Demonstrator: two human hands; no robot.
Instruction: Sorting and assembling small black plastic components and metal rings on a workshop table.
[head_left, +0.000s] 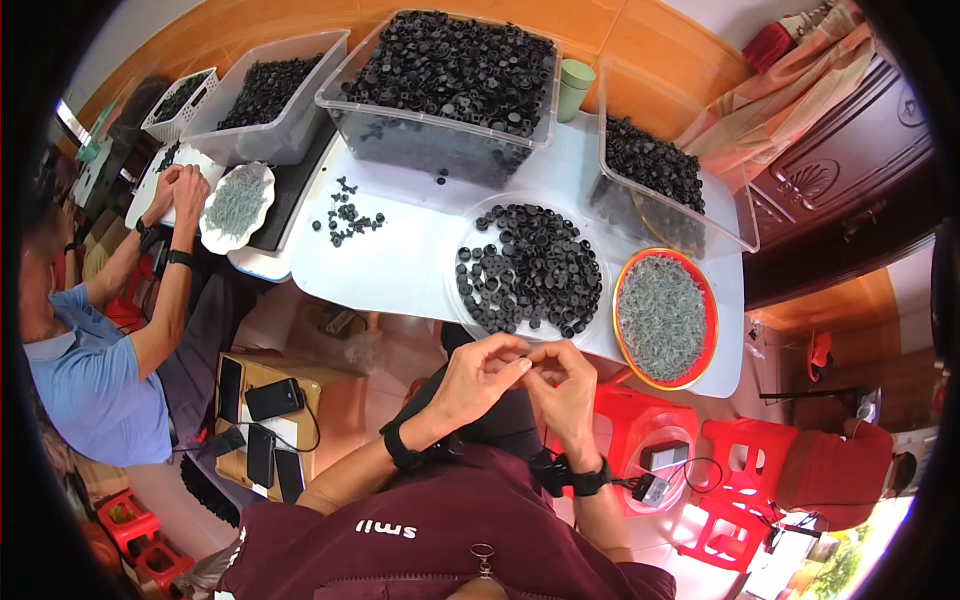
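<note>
Just off the table's near edge, my left hand [472, 382] and my right hand [566, 393] meet, fingertips pinched together. Whatever they pinch is too small to make out. Right beyond them lies a clear round tray [452, 290] bearing many small black round caps [540, 262]. To its right is a red-rimmed bowl [712, 335] full of small translucent grey-green pieces [660, 318]. A loose cluster of black parts [345, 222] lies on the white table [400, 265] to the left.
Large clear bins [430, 135] of black parts line the back, with another bin [665, 215] at right and a green cup [573, 88]. At left, a co-worker's hands [183, 190] work beside a white dish [238, 210]. A cardboard box [340, 400] holds phones; red stools [640, 425] stand at right.
</note>
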